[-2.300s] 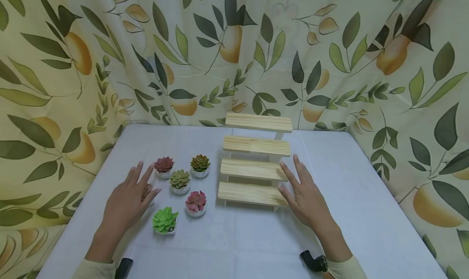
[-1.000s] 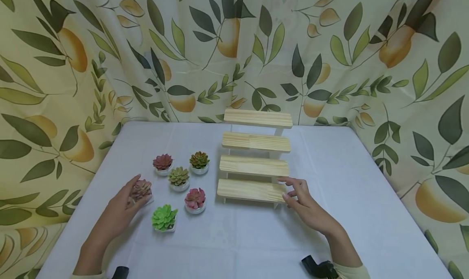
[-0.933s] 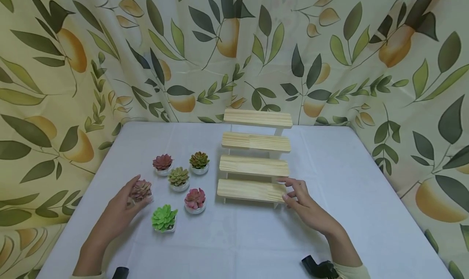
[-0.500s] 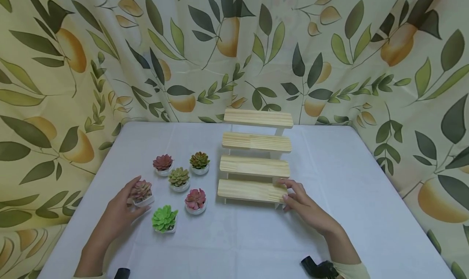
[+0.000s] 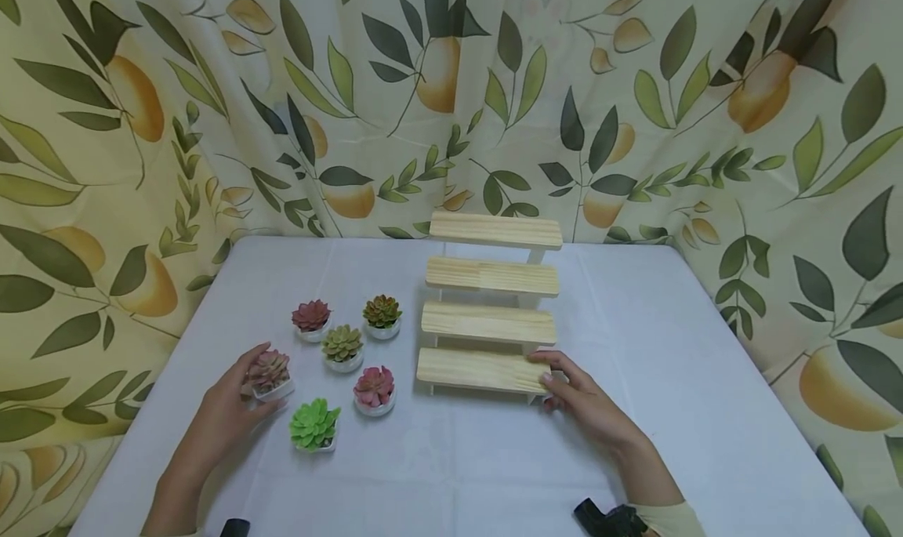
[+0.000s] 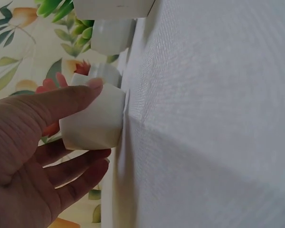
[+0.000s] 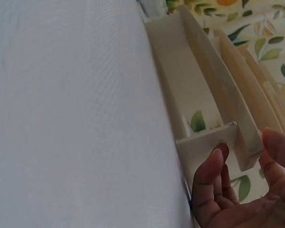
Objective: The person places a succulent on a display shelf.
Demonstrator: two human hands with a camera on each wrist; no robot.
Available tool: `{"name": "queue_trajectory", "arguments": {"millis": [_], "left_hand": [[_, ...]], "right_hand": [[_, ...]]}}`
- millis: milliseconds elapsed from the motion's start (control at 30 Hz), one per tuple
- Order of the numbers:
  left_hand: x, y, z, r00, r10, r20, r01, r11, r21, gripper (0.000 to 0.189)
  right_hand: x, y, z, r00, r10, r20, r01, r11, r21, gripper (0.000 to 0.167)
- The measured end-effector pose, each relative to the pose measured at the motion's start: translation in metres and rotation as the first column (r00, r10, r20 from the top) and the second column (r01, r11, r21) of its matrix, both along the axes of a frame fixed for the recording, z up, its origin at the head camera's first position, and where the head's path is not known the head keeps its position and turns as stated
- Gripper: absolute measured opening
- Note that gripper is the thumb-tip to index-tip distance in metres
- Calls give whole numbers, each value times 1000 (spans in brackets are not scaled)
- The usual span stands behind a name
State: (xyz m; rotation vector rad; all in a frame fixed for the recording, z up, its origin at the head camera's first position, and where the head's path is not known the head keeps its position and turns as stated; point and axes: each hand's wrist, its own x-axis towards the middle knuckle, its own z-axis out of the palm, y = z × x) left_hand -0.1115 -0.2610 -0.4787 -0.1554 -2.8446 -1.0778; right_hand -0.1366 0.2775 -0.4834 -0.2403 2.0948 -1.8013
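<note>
My left hand holds a small potted succulent with dusty-pink leaves at the left of the table. The left wrist view shows my thumb along one side of its white faceted pot, with fingers around the other side. At the right, my right hand grips the end of the lowest step of a four-tiered wooden display stand. In the right wrist view, curled fingers lie by the stand's white end support, partly under the board.
Several other succulents stand between hand and stand: bright green, pink, pale green, dark red and brownish green. A white cloth covers the table. Patterned curtains hang behind and beside it.
Both hands came down from spread fingers: the left around the dusty-pink succulent, the right onto the lowest step's end. Lately the right fingers have closed further; the other plants stay put.
</note>
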Motion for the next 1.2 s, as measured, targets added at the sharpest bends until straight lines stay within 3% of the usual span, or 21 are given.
{"name": "queue_trajectory", "arguments": {"millis": [267, 600, 833, 1200], "left_hand": [[1, 1, 3, 1000, 6, 30, -6, 1000, -4, 91], [-2, 2, 0, 1000, 3, 27, -3, 1000, 18, 86], [-4, 3, 3, 1000, -7, -16, 8, 1000, 21, 82], [-2, 7, 2, 1000, 3, -10, -3, 1000, 28, 82]], "right_hand": [[0, -3, -4, 1000, 9, -3, -9, 999, -45, 42], [2, -4, -7, 1000, 0, 2, 0, 999, -37, 40], [1, -8, -10, 1000, 2, -10, -3, 999, -37, 39], [2, -7, -12, 1000, -11, -26, 10, 999, -48, 38]]}}
